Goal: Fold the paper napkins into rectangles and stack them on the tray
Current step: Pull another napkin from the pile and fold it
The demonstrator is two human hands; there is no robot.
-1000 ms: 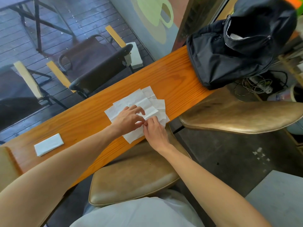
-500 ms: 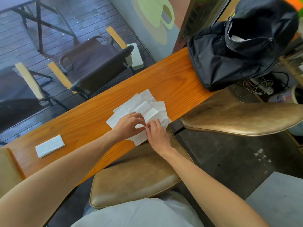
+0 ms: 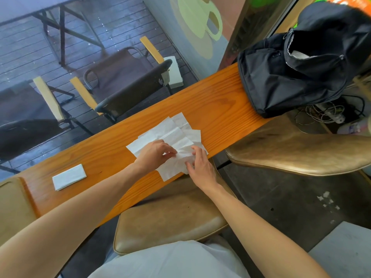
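Since a second ago both hands have lifted the top napkin's (image 3: 176, 143) near edge off the loose pile mid-counter (image 3: 220, 105), left hand (image 3: 154, 153) and right hand (image 3: 198, 163) each pinching it, so folding is starting and next needs that edge carried far across, squarely.

Soft daylight comes through the window (image 3: 100, 57) ahead of me, bright and even, with faint shadows under my hands. The wide lens bends the edges, and my forearms blur slightly.

The head camera looks steeply down, close, over a wooden counter (image 3: 210, 109).
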